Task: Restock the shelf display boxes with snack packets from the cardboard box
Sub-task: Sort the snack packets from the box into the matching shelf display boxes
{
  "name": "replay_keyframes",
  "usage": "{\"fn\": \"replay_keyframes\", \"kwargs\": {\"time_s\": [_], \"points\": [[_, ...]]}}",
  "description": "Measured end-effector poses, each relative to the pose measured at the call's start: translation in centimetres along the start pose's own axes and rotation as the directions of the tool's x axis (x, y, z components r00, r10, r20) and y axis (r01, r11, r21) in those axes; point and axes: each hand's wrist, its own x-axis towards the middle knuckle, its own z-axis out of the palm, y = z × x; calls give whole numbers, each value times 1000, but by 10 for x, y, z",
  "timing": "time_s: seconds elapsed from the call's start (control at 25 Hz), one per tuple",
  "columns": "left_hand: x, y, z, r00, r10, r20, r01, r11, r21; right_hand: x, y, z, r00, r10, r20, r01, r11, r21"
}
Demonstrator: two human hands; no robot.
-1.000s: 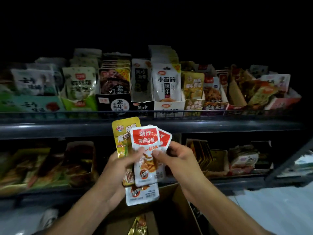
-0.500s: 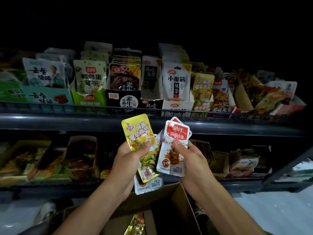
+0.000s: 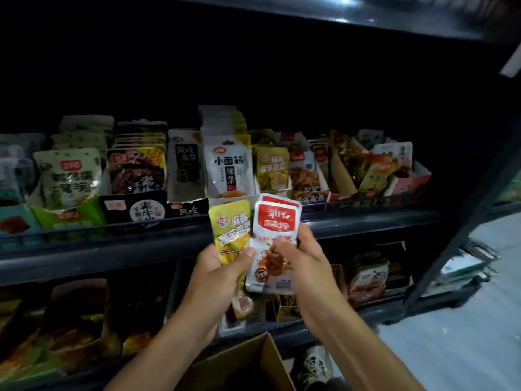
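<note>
Head view: left hand [image 3: 217,280] grips yellow packet [image 3: 231,230], right hand [image 3: 304,261] pinches glossy red-and-white packets [image 3: 275,235]

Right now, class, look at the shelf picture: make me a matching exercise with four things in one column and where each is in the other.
Things:
1. yellow packet
2. red-and-white packets
3. cardboard box
4. white noodle-strip packet

Places:
A. standing in a display box on the upper shelf
B. held in the right hand
C. below both hands
D. held in the left hand

Pairs: 1-D, 2-B, 3-C, 4-A
</note>
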Motion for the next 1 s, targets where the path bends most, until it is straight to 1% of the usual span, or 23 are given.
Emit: {"fn": "replay_keyframes", "kwargs": {"time_s": [0.08,0.16,0.24,0.28,0.32,0.36,0.4,0.44,0.48,0.56,0.6,0.64,0.68,0.72,0.8,0.84,0.92,1.0], "points": [[12,5,21,999,18,33,-19,999,37,9,-20,-19,996,-90,1,88,970,-225],[27,11,31,998,22,59,-23,1000,16,29,-44,-45,991,-133,-27,112,912,-395],[41,17,37,996,27,85,-24,999,-30,62,-65,-71,977,-184,-106,123,898,-422],[48,19,39,996,30,87,-26,998,-55,83,-73,-80,951,-253,-176,162,896,-414],[54,21,41,996,35,83,-29,997,-74,106,-79,-90,902,-350,-252,213,870,-446],[60,21,43,996,37,78,-30,996,-86,131,-84,-99,838,-449,-310,248,820,-516],[65,21,45,997,38,74,-31,995,-91,158,-86,-106,779,-524,-344,237,755,-612],[69,20,45,997,36,70,-30,995,-95,181,-88,-110,746,-567,-350,184,680,-710],[73,19,45,997,32,67,-26,995,-98,204,-88,-113,746,-578,-332,105,594,-798],[79,20,42,997,28,77,-21,995,-95,236,-87,-115,813,-521,-261,-53,380,-924],[82,20,38,997,27,78,-20,995,-93,245,-87,-113,844,-484,-230,-92,292,-952],[85,19,35,997,30,76,-23,995,-94,250,-87,-110,862,-462,-210,-107,240,-965],[87,18,31,997,32,68,-26,995,-96,252,-88,-108,873,-443,-207,-113,229,-967],[88,16,28,998,32,60,-26,995,-100,253,-86,-107,884,-415,-216,-107,269,-957],[89,12,25,998,25,57,-19,994,-107,254,-81,-107,892,-373,-256,-75,436,-897],[87,11,25,998,23,64,-16,994,-105,253,-79,-107,887,-373,-273,-56,500,-864],[82,11,25,997,22,78,-14,995,-100,245,-74,-106,858,-441,-263,30,553,-832],[77,11,23,996,22,85,-13,995,-101,222,-71,-95,802,-554,-222,189,588,-786]]}}
